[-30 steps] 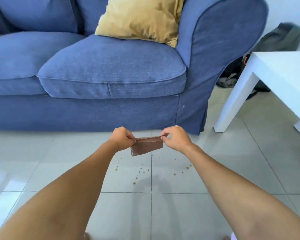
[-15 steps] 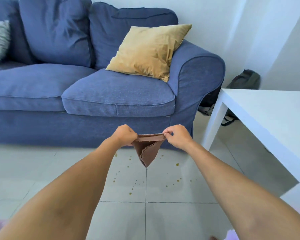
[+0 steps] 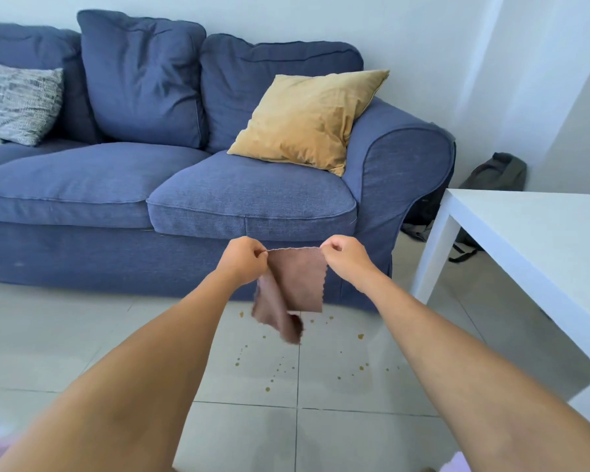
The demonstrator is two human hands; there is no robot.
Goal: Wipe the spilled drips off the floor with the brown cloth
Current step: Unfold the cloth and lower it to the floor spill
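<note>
A small brown cloth (image 3: 295, 284) with scalloped edges hangs in the air in front of the sofa. My left hand (image 3: 242, 258) pinches its upper left corner and my right hand (image 3: 344, 258) pinches its upper right corner. The cloth is unfolded and droops, its lower left part trailing down. Below it, several small brown drips (image 3: 269, 383) are scattered over the pale floor tiles (image 3: 82, 335), some near the sofa base, others closer to me. The cloth is well above the floor and touches no drip.
A blue sofa (image 3: 218, 199) with a mustard cushion (image 3: 307, 120) and a grey patterned cushion (image 3: 17, 103) fills the back. A white table (image 3: 532, 240) stands on the right, its leg close to the drips. A dark backpack (image 3: 498, 172) lies behind it.
The cloth has opened from a folded strip into a hanging sheet as my hands drew apart. My view has tilted upward, showing more of the sofa back and wall.
</note>
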